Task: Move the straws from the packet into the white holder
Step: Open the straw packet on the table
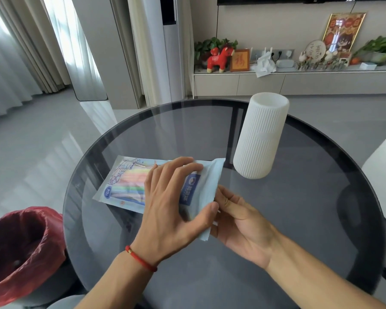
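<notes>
- Packet [129,186] of straws lies flat on the round dark glass desk [299,219], near-centre, its right end lifted off the surface by both hands.
- Straws [132,182]: pastel-coloured, visible through the clear window of the packet, all inside it.
- Left hand [172,197]: over the right half of the packet, fingers on the top face, thumb under the near edge; grip closed on the packet. Red cord bracelet [140,258] on this wrist.
- Right hand [239,221]: at the packet's right end, palm up, fingers hold the end flap from beneath; exact finger contact partly hidden by the left thumb.
- White holder [261,137]: ribbed cylinder, upright on the desk, beyond and to the right of the packet, just beside its far right corner but not touching. Its inside cannot be seen.
- Bin with red liner [20,248] on the floor at the left of the desk.
</notes>
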Motion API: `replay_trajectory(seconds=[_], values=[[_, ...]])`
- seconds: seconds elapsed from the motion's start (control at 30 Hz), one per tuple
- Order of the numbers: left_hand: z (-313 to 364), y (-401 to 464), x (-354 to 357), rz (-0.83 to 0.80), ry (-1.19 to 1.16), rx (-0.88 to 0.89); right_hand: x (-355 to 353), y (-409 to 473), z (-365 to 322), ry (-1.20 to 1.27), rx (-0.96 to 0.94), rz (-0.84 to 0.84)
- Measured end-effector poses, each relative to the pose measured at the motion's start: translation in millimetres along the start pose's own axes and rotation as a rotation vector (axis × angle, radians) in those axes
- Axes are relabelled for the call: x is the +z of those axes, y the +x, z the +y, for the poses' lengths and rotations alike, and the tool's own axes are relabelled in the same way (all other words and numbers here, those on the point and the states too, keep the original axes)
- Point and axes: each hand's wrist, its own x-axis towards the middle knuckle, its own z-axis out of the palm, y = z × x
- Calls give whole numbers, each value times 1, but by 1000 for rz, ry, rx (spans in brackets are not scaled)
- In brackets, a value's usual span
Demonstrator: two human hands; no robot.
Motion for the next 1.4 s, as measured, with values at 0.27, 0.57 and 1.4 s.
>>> replay_trajectory(seconds=[0.27, 0.57, 1.4], values=[[5, -3, 7, -104, 181, -5, -1, -5, 1, -911, -243, 223], [16, -11, 20, -292, 278, -52, -4, 2, -7, -1304, -238, 175], [-47, 17, -3, -556, 444, 118, -14, 3, -17, -1514, -847, 590]])
